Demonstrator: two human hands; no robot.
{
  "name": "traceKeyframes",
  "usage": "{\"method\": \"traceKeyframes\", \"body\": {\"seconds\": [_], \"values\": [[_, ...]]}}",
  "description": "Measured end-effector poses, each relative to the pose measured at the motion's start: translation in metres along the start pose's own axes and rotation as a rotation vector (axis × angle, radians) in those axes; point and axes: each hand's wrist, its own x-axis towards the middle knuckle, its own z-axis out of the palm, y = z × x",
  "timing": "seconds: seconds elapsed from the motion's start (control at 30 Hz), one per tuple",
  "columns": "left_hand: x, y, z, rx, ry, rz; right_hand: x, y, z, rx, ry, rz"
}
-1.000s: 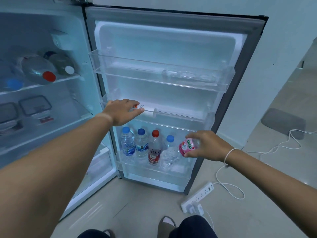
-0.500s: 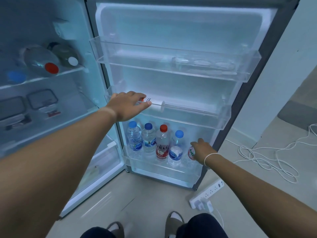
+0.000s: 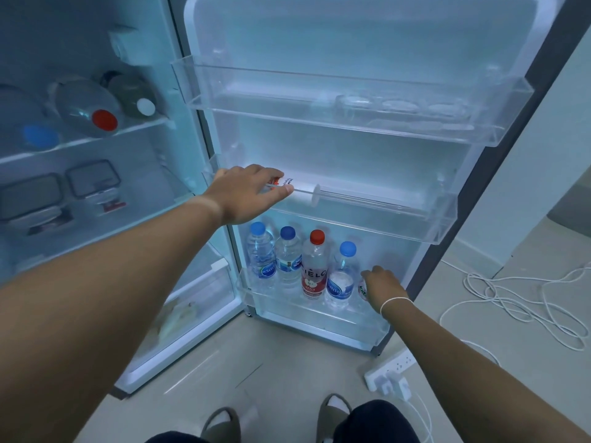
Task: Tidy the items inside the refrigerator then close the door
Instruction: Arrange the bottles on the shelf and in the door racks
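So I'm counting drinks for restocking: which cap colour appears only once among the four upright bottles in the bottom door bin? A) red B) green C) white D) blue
A: in the bottom door bin only the apple-label bottle has a red cap, third from the left, while the three water bottles around it have blue caps; the small can under the right hand shows no cap.
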Motion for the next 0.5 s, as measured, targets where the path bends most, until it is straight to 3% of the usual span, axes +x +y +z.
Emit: {"method": "traceKeyframes", "body": {"seconds": [0.5], "values": [[-0.001,0.001,-0.001,-0.009,-0.012,-0.005,0.012,0.0,0.012,0.24,0.068,0.127]]}}
